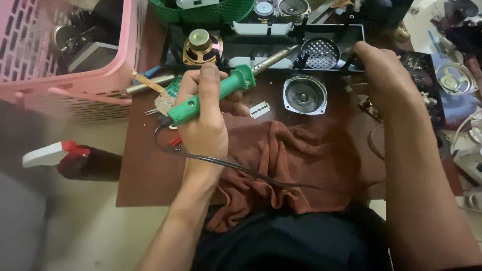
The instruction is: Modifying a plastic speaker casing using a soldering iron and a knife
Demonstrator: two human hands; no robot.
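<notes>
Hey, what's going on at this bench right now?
A person's left hand grips a green-handled soldering iron, its tip pointing at a black device panel that the right hand steadies. A loose round speaker and a razor blade lie on the brown board, beside a rust-coloured cloth.

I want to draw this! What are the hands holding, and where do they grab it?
The left hand grips a soldering iron around its green handle. The right hand grasps the black frame at its near right edge.

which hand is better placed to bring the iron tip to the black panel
Probably the left hand: it already grips the green soldering iron, tip toward the black panel. The right hand rests on that panel.
</notes>
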